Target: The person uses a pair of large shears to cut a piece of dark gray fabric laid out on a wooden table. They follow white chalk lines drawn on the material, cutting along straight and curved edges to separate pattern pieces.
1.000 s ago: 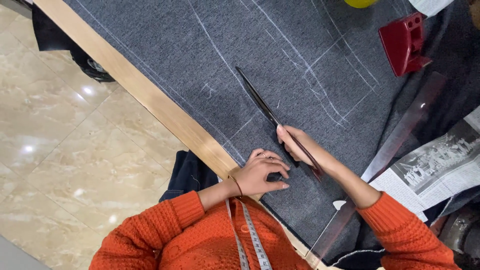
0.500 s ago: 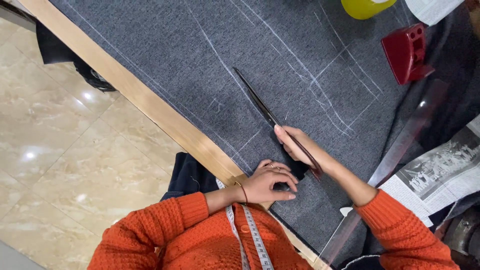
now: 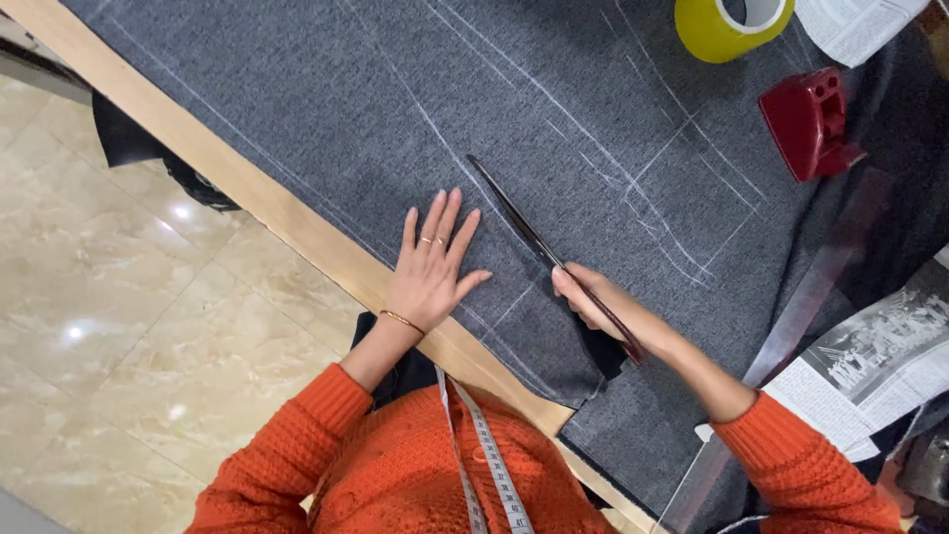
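Cutting dark grey cloth along a white chalk line on the table.
Right hand grips the scissors, blades in the cut; left hand lies flat, fingers spread, beside them. Best to keep cloth pressed taut, blades on the line.

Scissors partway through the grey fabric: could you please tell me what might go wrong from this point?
1. The scissors in the right hand could drift off the white chalk line they follow, spoiling the cut.
2. The left hand lies flat on the grey fabric close beside the blades; its thumb could be nicked.
3. The cut piece by the table edge may sag and pull the cloth askew.
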